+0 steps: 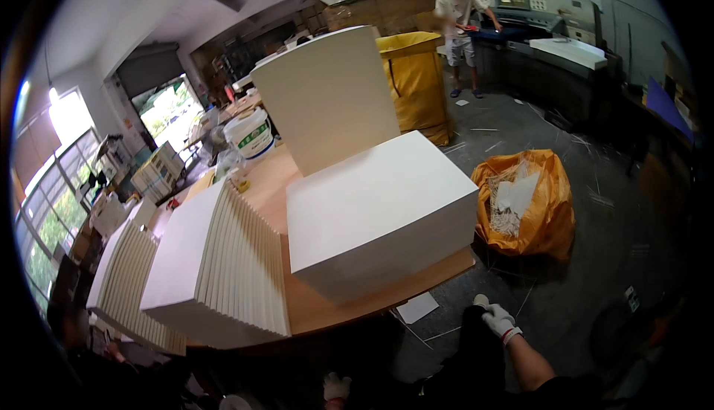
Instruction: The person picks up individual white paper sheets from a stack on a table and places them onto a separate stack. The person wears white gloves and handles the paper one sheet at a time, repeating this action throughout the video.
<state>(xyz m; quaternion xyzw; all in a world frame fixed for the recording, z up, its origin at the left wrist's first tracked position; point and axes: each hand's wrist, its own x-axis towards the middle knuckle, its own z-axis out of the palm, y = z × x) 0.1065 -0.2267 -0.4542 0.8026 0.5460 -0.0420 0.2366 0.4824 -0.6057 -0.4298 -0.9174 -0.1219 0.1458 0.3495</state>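
Observation:
My left hand, in a white glove, hangs low near the table's front edge; its dim fingers look loosely apart and hold nothing I can see. Beside my dark-trousered leg, my right hand wears a white glove with a red-edged cuff. Its fingers lie loosely stretched, with nothing visible in them. Both hands are apart from the paper. Nearest stands a thick block of white sheets on the wooden table. Behind it rises a tall upright stack. To the left, stepped stacks of white paper lean in a row.
An orange sack of paper scraps stands on the floor to the right, with a yellow sack behind. A white bucket is on the table's far part. Another person works at a large machine. Paper strips litter the floor.

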